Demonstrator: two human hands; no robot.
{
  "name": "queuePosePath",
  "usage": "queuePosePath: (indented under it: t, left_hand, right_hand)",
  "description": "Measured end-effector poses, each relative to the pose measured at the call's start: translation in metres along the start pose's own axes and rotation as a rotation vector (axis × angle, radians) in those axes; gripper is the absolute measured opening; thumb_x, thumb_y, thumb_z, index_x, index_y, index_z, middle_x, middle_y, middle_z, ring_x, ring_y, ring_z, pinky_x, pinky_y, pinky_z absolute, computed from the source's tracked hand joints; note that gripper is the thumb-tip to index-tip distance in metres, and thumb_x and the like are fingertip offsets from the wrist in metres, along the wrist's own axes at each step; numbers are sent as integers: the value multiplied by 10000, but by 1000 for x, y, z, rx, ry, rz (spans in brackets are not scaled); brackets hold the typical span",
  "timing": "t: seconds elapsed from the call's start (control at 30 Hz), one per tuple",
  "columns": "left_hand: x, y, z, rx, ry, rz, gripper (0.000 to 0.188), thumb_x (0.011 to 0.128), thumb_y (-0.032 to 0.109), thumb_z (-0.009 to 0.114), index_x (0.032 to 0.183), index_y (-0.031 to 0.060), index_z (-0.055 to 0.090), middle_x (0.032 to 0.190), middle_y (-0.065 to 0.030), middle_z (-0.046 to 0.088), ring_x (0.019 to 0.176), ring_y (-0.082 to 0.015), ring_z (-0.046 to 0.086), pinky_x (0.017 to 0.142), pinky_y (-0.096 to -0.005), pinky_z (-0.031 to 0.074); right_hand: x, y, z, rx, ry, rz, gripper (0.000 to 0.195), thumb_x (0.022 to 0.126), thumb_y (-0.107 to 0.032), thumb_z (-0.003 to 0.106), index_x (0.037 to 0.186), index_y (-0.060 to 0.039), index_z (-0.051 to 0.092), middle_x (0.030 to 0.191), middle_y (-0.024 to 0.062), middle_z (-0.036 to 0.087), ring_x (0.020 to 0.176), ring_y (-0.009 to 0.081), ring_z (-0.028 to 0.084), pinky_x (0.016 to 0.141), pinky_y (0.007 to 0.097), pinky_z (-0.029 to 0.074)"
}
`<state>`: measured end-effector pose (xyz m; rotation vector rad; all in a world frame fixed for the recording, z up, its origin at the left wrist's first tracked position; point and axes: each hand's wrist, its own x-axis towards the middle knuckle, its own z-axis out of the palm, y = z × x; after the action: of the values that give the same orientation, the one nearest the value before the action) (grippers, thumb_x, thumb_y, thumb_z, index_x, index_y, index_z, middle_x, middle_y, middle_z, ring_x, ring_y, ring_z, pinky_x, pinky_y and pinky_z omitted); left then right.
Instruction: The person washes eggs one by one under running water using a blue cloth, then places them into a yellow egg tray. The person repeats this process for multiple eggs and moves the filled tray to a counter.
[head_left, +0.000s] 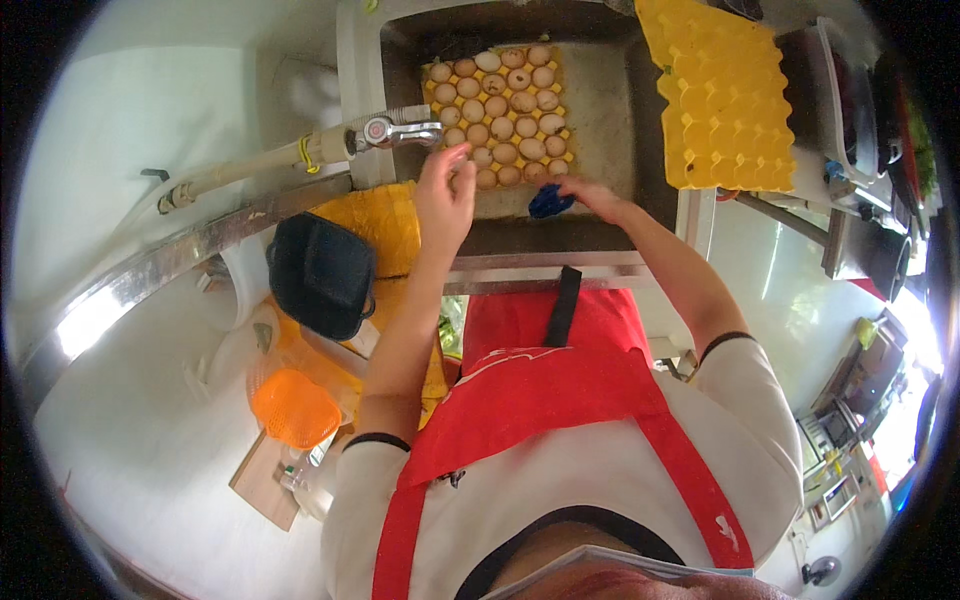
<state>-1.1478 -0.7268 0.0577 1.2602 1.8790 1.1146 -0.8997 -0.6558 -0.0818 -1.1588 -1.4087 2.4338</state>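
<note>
A yellow egg tray (568, 142) full of brown and pale eggs (496, 106) lies in the metal sink basin (600, 82). Some shells carry dark smudges. My left hand (448, 184) is above the tray's near left corner, just below the tap lever (416, 133). Its thumb and fingers are bent towards each other, and I cannot tell whether anything is between them. At the tray's near edge, my right hand (596, 199) grips a dark blue scrubbing cloth (551, 201).
A yellow egg tray (724, 112) with no eggs in its visible cups rests on the sink's right rim. Left of the basin are a black plastic basin (322, 274) and yellow trays (390, 225). An orange basket (296, 409) is lower left. The tap pipe (255, 174) reaches in from the left.
</note>
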Motion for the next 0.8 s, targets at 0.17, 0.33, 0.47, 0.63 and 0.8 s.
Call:
queuePosePath:
  t: [0.17, 0.33, 0.47, 0.63, 0.8]
  left_hand:
    - [50, -70, 60, 529, -375, -17, 338, 828, 170, 577, 1135, 34, 533, 1085, -159, 571, 1013, -322, 544, 844, -435, 450]
    - [98, -109, 135, 692, -356, 224, 346, 764, 82, 577, 1100, 2, 546, 1096, -190, 523, 1045, -338, 485, 865, -456, 398]
    - [119, -138, 169, 984, -489, 354, 383, 781, 110, 557, 1158, 50, 523, 1119, -164, 517, 1035, -316, 509, 819, -437, 439]
    - [130, -176, 165, 989, -513, 472, 377, 831, 142, 496, 1200, 67, 472, 1148, -174, 515, 1045, -302, 517, 812, -392, 462]
    - [116, -127, 131, 384, -281, 284, 408, 840, 155, 525, 1223, 32, 457, 1141, -170, 533, 1044, -307, 526, 858, -394, 465]
  right_hand:
    - [-15, -56, 6, 761, 242, 112, 387, 921, -320, 349, 1147, -33, 475, 1126, 116, 563, 1068, 272, 531, 949, 449, 395]
    - [2, -36, 11, 965, 620, 117, 388, 962, -339, 344, 1209, -57, 446, 1194, 95, 527, 1049, 233, 547, 885, 404, 454]
    - [5, -15, 9, 963, 622, 104, 368, 944, -320, 418, 1211, -71, 464, 1107, 77, 578, 999, 212, 566, 841, 372, 462]
    - [8, -70, 45, 611, 569, -57, 391, 859, -229, 608, 1190, -55, 493, 1023, 57, 603, 904, 176, 584, 798, 320, 467]
    - [8, -172, 127, 44, 457, -592, 371, 809, -216, 663, 1095, -31, 518, 930, 66, 573, 850, 188, 571, 806, 335, 431]
